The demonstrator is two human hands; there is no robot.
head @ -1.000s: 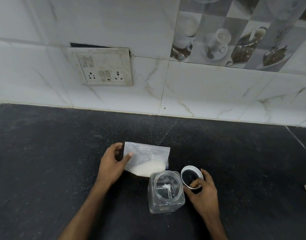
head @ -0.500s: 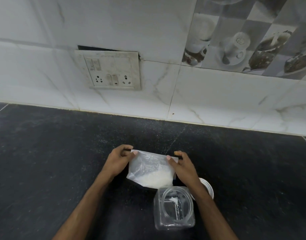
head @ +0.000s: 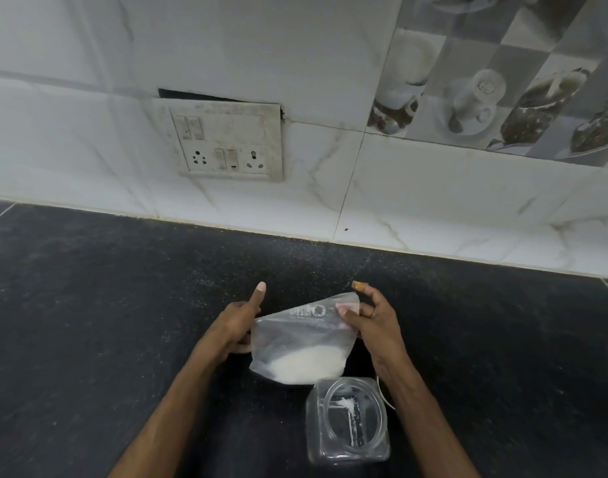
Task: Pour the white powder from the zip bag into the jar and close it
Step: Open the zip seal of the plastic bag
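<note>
A clear zip bag (head: 302, 334) with white powder (head: 307, 365) settled in its bottom is held upright just above the black counter. My left hand (head: 238, 322) grips its left edge, thumb pointing up. My right hand (head: 369, 322) pinches the bag's top right corner. In front of the bag stands an open clear plastic jar (head: 347, 420) with a trace of powder inside. The white lid (head: 385, 396) lies behind my right wrist, mostly hidden.
The black stone counter (head: 123, 322) stretches to both sides. A white tiled wall with a switch and socket plate (head: 226, 141) rises behind it.
My right hand left the lid on the counter and took hold of the bag's right corner. Both hands have lifted the bag upright. The view has shifted closer.
</note>
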